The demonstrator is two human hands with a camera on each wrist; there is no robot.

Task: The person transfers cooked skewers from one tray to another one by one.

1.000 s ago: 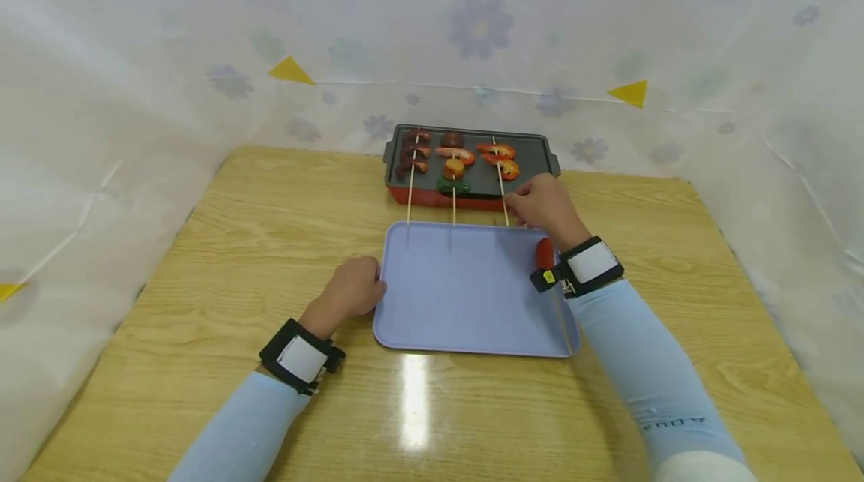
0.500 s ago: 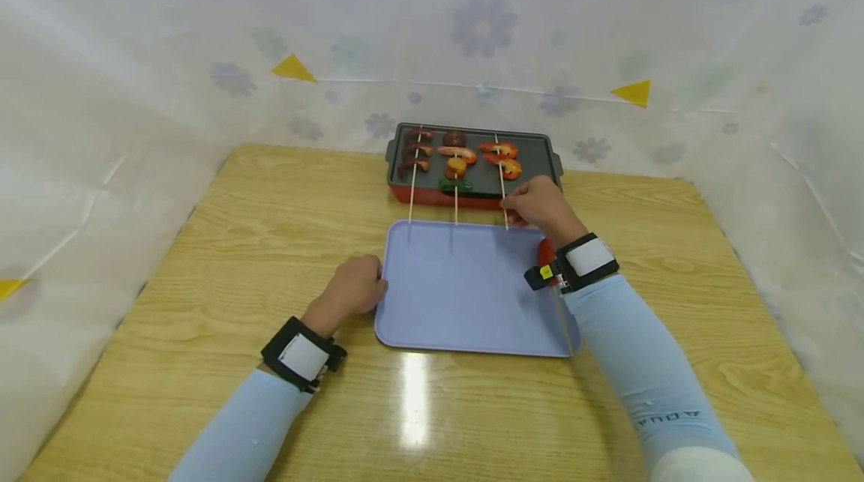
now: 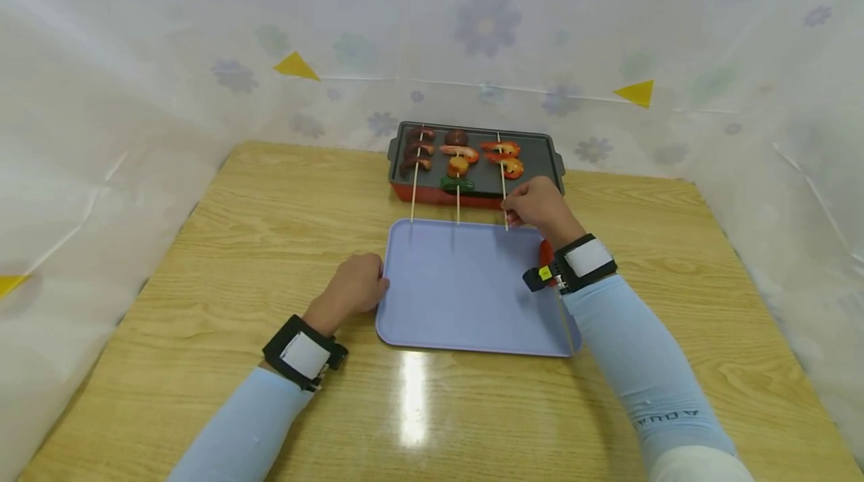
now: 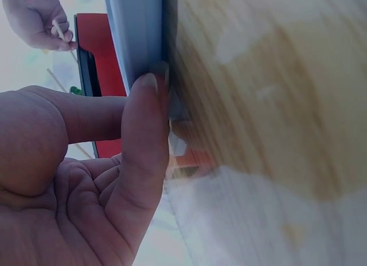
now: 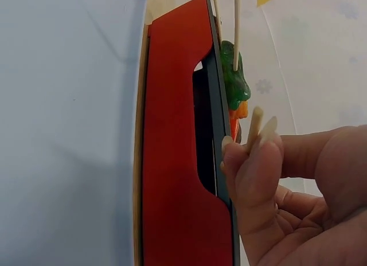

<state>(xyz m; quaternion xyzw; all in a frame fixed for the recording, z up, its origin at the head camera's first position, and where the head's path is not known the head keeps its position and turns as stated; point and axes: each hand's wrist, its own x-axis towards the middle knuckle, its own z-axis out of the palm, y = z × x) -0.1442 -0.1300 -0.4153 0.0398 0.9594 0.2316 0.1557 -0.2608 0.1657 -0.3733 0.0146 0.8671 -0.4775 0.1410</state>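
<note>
My right hand (image 3: 540, 205) pinches the stick end of a shrimp skewer (image 3: 511, 167) between thumb and fingertips, at the near side of a red-and-black grill (image 3: 536, 156). Two orange shrimp on that skewer lie over the dark plate. In the right wrist view the stick's tip (image 5: 256, 124) pokes out between the fingertips. My left hand (image 3: 354, 283) holds the left rim of a lavender tray (image 3: 466, 287). The left wrist view shows thumb and finger at the tray's edge (image 4: 137, 36). On the tray's right side lies a skewer with a red piece (image 3: 546, 252), partly hidden by my wrist.
On the grill are a skewer of brown pieces (image 3: 416, 164) and a mixed skewer with a green pepper piece (image 3: 457, 184). Their sticks jut toward the tray's far rim. A flower-patterned sheet (image 3: 486, 25) hangs behind the wooden table (image 3: 270, 205).
The shrimp skewer's stick end has shifted slightly nearer to the tray, in my right hand. My right forearm has moved a little left. My left hand keeps its hold on the tray.
</note>
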